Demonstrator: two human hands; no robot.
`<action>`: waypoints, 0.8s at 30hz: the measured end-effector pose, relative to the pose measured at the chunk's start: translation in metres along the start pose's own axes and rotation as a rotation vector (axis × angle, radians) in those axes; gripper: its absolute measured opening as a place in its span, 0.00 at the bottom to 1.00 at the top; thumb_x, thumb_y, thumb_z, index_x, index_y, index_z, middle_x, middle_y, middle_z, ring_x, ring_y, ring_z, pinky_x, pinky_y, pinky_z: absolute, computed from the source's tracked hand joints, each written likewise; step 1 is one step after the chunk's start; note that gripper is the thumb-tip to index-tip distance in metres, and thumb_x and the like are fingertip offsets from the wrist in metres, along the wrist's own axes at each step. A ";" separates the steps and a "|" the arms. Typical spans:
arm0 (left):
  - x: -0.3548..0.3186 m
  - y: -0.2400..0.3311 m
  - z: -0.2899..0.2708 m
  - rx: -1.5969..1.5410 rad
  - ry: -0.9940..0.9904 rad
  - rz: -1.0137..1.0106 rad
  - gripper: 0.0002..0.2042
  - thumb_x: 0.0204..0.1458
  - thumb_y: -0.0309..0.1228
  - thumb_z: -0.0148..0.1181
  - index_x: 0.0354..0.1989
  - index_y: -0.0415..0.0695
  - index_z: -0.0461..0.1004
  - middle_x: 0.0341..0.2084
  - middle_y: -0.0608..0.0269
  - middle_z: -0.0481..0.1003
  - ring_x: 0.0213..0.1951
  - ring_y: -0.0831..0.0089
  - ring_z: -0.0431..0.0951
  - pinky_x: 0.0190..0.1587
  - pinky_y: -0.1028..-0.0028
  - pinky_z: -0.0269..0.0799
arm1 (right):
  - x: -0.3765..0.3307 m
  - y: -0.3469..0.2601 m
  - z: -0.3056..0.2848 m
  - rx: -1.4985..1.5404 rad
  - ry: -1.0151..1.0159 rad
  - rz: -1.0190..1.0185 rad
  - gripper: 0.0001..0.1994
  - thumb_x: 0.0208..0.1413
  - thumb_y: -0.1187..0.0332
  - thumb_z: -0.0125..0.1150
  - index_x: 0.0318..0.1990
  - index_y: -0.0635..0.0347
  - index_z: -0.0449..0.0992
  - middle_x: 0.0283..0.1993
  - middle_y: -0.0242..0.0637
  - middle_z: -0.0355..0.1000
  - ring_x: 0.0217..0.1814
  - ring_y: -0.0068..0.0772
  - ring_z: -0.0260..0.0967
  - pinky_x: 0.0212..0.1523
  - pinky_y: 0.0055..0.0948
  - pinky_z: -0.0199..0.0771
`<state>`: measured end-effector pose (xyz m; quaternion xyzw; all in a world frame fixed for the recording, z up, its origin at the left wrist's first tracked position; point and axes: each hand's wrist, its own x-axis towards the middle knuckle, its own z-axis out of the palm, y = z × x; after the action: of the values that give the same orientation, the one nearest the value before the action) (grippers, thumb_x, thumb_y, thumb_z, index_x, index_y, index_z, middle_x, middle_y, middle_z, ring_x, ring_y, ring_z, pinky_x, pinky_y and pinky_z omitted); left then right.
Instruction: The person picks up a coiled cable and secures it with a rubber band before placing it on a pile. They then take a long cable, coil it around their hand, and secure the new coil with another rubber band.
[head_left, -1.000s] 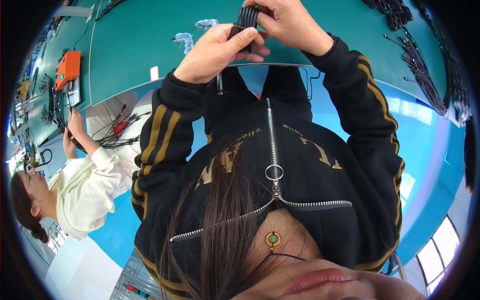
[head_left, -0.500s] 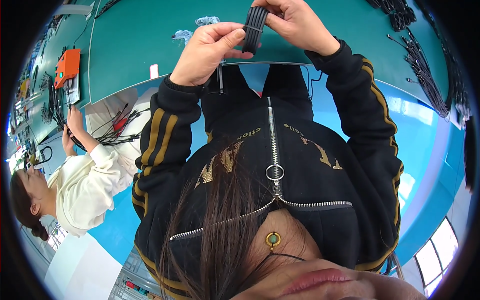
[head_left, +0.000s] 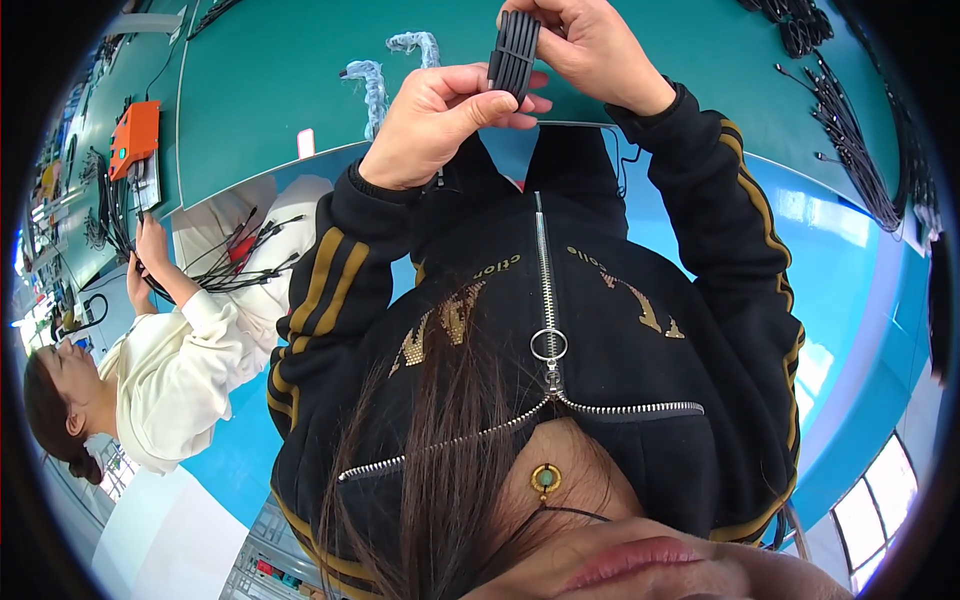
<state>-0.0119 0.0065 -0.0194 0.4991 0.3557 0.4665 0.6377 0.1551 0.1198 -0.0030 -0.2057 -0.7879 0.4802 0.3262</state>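
Observation:
A coiled black cable [head_left: 516, 52] is held between my two hands above the green table [head_left: 270, 90]. A thin dark tie crosses the middle of the bundle. My left hand [head_left: 445, 115] grips its lower end, with the thumb in front and the other fingers behind. At the upper right side, my right hand [head_left: 585, 45] pinches the coil between thumb and fingers. Two bluish-white plastic-wrapped bent pieces, one a wrapped strip [head_left: 372, 95] and the other a wrapped hook shape [head_left: 415, 45], lie on the table beyond my left hand.
Several black cables [head_left: 850, 140] lie along the table's right side, with more coiled bundles [head_left: 795, 25] farther back. On the left stands an orange box [head_left: 135, 140]. Near it, a co-worker in a white top [head_left: 190, 370] handles black cables. A small white card [head_left: 306, 143] lies near the table edge.
My left hand has shifted right and slightly nearer, and its thumb now lies lower across the coil. The coil has turned a little, and the wrapped pieces show more fully.

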 end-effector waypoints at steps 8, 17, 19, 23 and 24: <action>0.002 -0.005 0.003 -0.046 0.018 0.018 0.12 0.59 0.29 0.52 0.42 0.31 0.73 0.45 0.48 0.73 0.46 0.59 0.76 0.47 0.67 0.76 | 0.001 0.009 0.001 0.191 -0.053 0.002 0.06 0.51 0.81 0.48 0.36 0.65 0.68 0.25 0.32 0.65 0.25 0.20 0.62 0.27 0.21 0.63; 0.000 0.001 0.004 -0.158 0.184 -0.070 0.13 0.59 0.29 0.52 0.47 0.33 0.71 0.39 0.55 0.76 0.41 0.60 0.80 0.41 0.71 0.79 | -0.002 0.000 -0.004 0.031 -0.003 -0.079 0.06 0.50 0.82 0.49 0.36 0.64 0.67 0.24 0.34 0.64 0.24 0.22 0.62 0.27 0.22 0.63; 0.002 -0.001 0.003 -0.181 0.184 -0.092 0.12 0.59 0.29 0.52 0.47 0.33 0.71 0.39 0.55 0.76 0.40 0.60 0.80 0.40 0.71 0.79 | -0.004 -0.003 -0.004 -0.022 0.002 -0.068 0.06 0.49 0.81 0.49 0.35 0.64 0.67 0.23 0.35 0.65 0.24 0.24 0.63 0.26 0.23 0.63; 0.004 -0.001 0.001 -0.198 0.182 -0.168 0.13 0.61 0.30 0.49 0.47 0.33 0.70 0.41 0.53 0.75 0.40 0.59 0.80 0.42 0.70 0.78 | -0.004 -0.009 -0.002 -0.062 -0.005 -0.056 0.05 0.48 0.81 0.50 0.34 0.65 0.68 0.22 0.37 0.66 0.22 0.26 0.63 0.25 0.24 0.64; 0.005 -0.001 0.001 -0.169 0.178 -0.199 0.15 0.61 0.31 0.47 0.49 0.32 0.69 0.45 0.50 0.74 0.42 0.58 0.79 0.44 0.68 0.78 | -0.004 -0.009 -0.003 -0.063 -0.004 -0.056 0.05 0.48 0.81 0.50 0.34 0.65 0.68 0.22 0.37 0.66 0.22 0.26 0.63 0.25 0.24 0.64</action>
<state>-0.0097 0.0108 -0.0198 0.3629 0.4179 0.4717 0.6864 0.1600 0.1146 0.0045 -0.1926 -0.8086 0.4462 0.3316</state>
